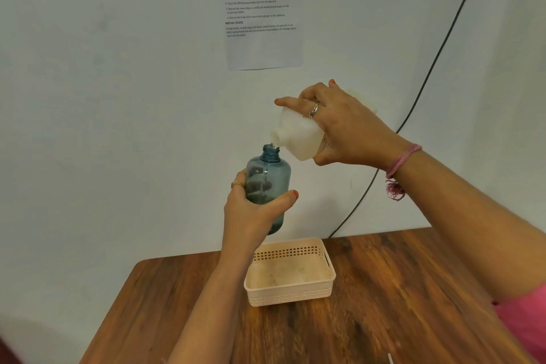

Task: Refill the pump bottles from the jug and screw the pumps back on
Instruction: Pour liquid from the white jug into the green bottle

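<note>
You are mid-pour: your right hand (339, 127) wraps the tilted jug (298, 134), its spout just above the bottle (267, 183) mouth. Your left hand (254, 210) curls round the bottle, held in the air above the basket (291, 292). The fill looks barely begun; no pump is in view. Both hands hang clear of the worktop (399, 289), with the wall close at 12 o'clock.

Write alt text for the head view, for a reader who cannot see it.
A person's right hand tips a white jug over the open neck of a blue bottle held upright in the left hand. Both are above a wooden table with a peach basket.
</note>
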The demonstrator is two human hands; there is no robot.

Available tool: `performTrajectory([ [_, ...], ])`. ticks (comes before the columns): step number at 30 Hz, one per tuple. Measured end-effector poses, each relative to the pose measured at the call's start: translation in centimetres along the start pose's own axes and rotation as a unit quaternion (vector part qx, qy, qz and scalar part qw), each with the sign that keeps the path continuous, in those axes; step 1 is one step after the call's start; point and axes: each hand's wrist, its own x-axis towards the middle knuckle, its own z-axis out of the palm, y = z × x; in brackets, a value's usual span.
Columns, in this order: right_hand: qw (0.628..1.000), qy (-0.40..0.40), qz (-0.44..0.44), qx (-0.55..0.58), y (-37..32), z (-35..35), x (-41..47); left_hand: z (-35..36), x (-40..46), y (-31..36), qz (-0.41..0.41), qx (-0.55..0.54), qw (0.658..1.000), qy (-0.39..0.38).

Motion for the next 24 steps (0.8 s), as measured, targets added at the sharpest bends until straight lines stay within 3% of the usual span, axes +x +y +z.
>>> performTrajectory([
  [24,1.000,-0.003,-0.009,-0.010,0.00,0.12,0.18,0.16,0.01,-0.16,-0.003,-0.003,1.000,0.007],
])
